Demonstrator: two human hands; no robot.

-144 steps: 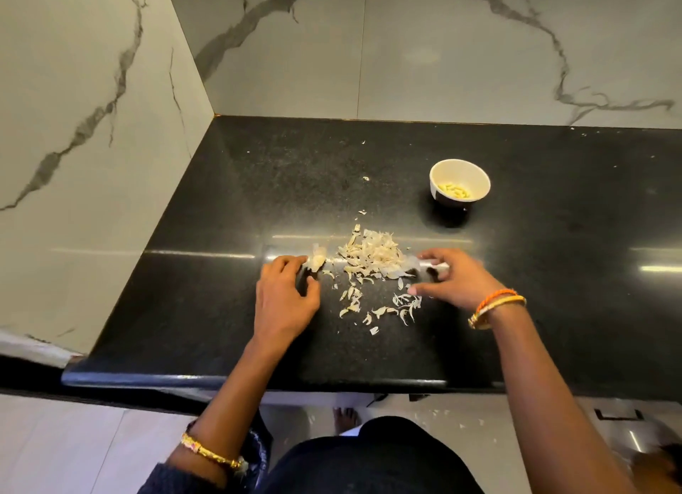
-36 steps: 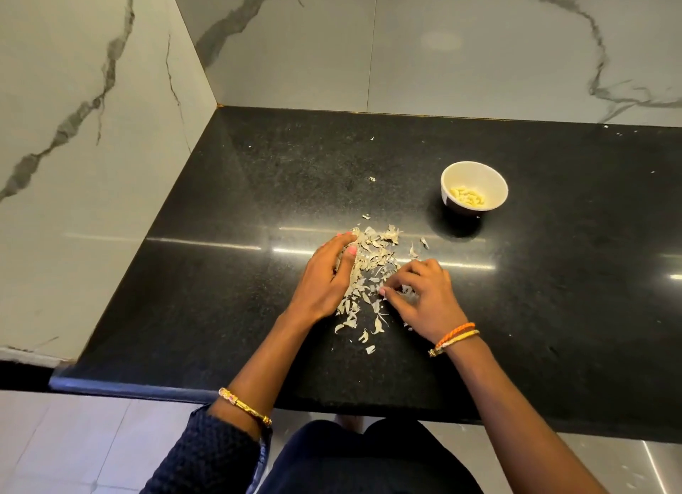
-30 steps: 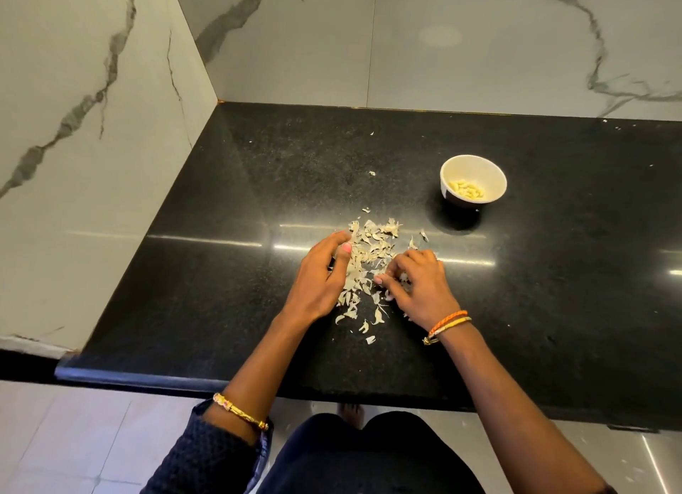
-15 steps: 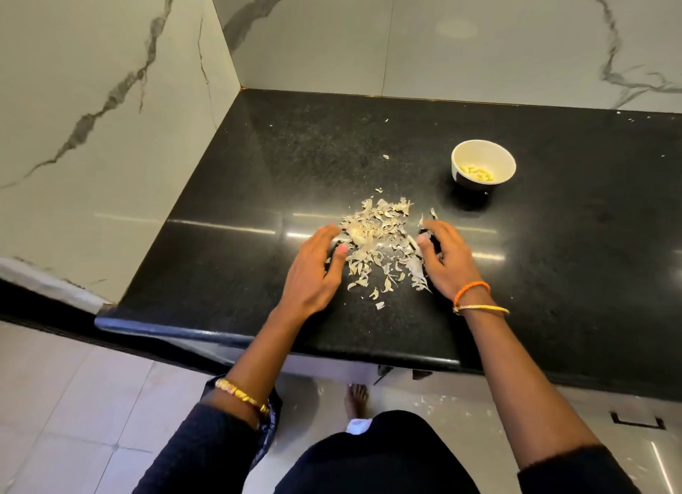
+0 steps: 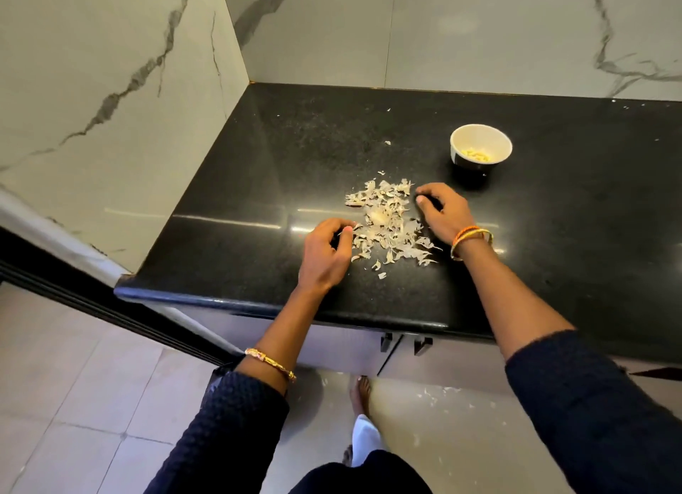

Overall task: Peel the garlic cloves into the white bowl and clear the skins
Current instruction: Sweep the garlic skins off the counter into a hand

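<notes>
A home kitchen — black granite counter, marble-look wall tiles, cabinet handles below.

A glossy black speckled stone surface fills a corner between marble-patterned walls. On it lie a loose heap of pale papery garlic skins, a few stray flakes beyond, and a small round white bowl standing well apart to the right.
</notes>
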